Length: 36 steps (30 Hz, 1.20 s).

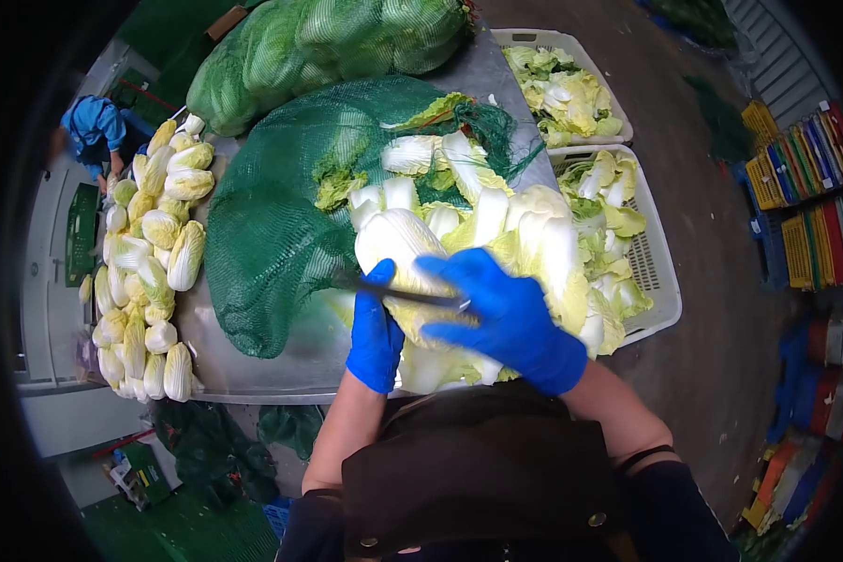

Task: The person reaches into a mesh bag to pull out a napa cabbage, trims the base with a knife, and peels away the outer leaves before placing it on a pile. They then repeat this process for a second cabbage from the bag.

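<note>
A pale Chinese cabbage lies tilted over loose leaves at the table's near edge. My left hand, in a blue glove, grips the cabbage from its left side. My right hand, also blue-gloved, reaches over the cabbage with its fingers against it, and holds a knife. The knife's dark blade points left across the cabbage and is blurred; its handle is mostly hidden by the hand. Loose cabbage leaves are heaped to the right. A green mesh bag lies open beyond my left hand.
Stripped cabbages are piled along the table's left side. A full mesh sack of cabbages lies at the back. Two crates, a near one and a far one, hold leaves at right. A person in blue stands at far left.
</note>
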Motion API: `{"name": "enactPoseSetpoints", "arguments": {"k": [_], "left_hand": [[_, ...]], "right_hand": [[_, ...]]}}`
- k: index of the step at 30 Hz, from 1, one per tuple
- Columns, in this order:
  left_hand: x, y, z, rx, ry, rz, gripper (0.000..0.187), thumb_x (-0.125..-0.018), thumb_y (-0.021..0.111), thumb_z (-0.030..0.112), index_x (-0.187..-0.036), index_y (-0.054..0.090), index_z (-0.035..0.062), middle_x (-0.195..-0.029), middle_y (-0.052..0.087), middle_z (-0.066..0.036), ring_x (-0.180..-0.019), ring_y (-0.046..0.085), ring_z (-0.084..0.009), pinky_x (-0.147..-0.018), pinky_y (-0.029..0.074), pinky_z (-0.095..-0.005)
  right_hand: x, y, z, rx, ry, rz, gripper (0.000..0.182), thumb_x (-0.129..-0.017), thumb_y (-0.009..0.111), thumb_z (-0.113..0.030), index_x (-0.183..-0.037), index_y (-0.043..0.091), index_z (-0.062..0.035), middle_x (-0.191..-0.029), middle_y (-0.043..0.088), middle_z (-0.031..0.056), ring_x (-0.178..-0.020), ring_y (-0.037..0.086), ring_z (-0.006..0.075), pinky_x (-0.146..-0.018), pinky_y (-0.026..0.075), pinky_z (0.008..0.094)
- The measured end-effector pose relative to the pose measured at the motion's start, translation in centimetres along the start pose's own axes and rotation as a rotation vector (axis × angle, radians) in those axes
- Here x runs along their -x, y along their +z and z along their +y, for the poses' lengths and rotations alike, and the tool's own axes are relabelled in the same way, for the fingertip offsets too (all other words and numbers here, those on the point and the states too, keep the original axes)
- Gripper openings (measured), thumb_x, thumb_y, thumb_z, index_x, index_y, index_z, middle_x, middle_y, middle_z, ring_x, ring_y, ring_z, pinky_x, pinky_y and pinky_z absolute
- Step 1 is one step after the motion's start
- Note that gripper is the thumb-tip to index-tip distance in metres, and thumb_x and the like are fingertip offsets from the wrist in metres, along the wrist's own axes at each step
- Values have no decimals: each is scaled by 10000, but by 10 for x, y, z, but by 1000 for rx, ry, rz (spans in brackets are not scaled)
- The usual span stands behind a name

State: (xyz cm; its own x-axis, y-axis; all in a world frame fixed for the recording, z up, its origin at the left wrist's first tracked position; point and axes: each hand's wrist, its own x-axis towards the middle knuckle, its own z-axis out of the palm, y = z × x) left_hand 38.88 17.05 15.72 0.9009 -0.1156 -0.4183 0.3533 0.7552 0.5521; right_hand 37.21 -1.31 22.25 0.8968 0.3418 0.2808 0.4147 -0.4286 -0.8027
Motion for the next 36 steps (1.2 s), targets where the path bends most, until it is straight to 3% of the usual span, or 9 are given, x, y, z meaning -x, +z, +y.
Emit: {"name": "enactPoseSetpoints", "arguments": {"k": [5, 8, 10, 12, 14, 16, 22, 25, 36], "left_hand": [[-20, -24, 8, -61, 204, 89, 571, -824, 620, 159, -1330, 412, -6, -1237, 532, -131, -1090, 557, -252, -966, 450, -391], [-10, -25, 31, 132, 183, 82, 613, -862, 581, 352, -1351, 404, 27, -1293, 516, -172, -1148, 536, -310, -1002, 422, -461], [2, -24, 42, 116, 230, 45, 693, -842, 582, 428, -1383, 370, 49, -1344, 471, -183, -1202, 490, -342, -1024, 394, -491], [8, -23, 53, 237, 182, -221, 805, -807, 595, 500, -1420, 307, 67, -1386, 419, -200, -1254, 429, -375, -1055, 351, -516], [15, -9, 55, 122, 259, -285, 937, -751, 632, 566, -1451, 235, 87, -1434, 347, -203, -1303, 359, -403, -1076, 317, -536], [19, 5, 56, 120, 340, -428, 1008, -720, 663, 581, -1466, 188, 98, -1478, 268, -193, -1337, 305, -403, -1088, 300, -535], [21, -38, 82, 45, 222, -130, 840, -742, 698, 375, -1407, 318, 29, -1386, 431, -170, -1277, 420, -329, -1089, 324, -484], [21, -50, 100, 27, 266, -64, 824, -699, 704, 238, -1390, 318, 6, -1344, 463, -171, -1216, 478, -318, -1049, 379, -442], [-7, -213, 368, 149, 748, 92, 699, -855, 550, 497, -1394, 362, 93, -1382, 442, -143, -1224, 465, -331, -1044, 361, -500]], "right_hand": [[3, 26, 2, 50, -54, -28, 240, -704, 741, -150, -900, 606, -119, -875, 548, 68, -663, 605, 244, -590, 513, 326], [18, 14, 14, 36, -124, -68, 157, -722, 682, -76, -853, 599, -101, -822, 563, 54, -627, 602, 204, -563, 501, 315], [28, 19, 46, -35, 113, 201, 192, -755, 701, -98, -926, 618, -79, -923, 616, 33, -640, 592, 126, -539, 488, 278], [10, 15, 40, -277, 389, 179, 351, -782, 726, -116, -1102, 603, -38, -1061, 626, 65, -757, 606, 141, -618, 497, 278], [-5, 19, 10, -888, 733, 26, 587, -808, 728, -191, -1313, 478, -30, -914, 633, 49, -711, 566, 65, -505, 436, 216], [-13, 28, -4, -1021, 734, -279, 661, -807, 734, -232, -1356, 431, -23, -802, 607, 26, -606, 539, 40, -460, 397, 196], [-33, 60, -32, -659, 492, -41, 657, -714, 808, -148, -1290, 527, -5, -677, 557, -37, -529, 451, 23, -498, 405, 204], [-35, 82, -32, -540, 457, 1, 638, -711, 803, -122, -1279, 535, -4, -865, 640, 12, -553, 445, 16, -500, 397, 191], [-45, 112, -18, -628, 904, 48, 305, -850, 609, -126, -1116, 589, 21, -868, 701, 97, -415, 438, 55, -365, 329, 201]]}}
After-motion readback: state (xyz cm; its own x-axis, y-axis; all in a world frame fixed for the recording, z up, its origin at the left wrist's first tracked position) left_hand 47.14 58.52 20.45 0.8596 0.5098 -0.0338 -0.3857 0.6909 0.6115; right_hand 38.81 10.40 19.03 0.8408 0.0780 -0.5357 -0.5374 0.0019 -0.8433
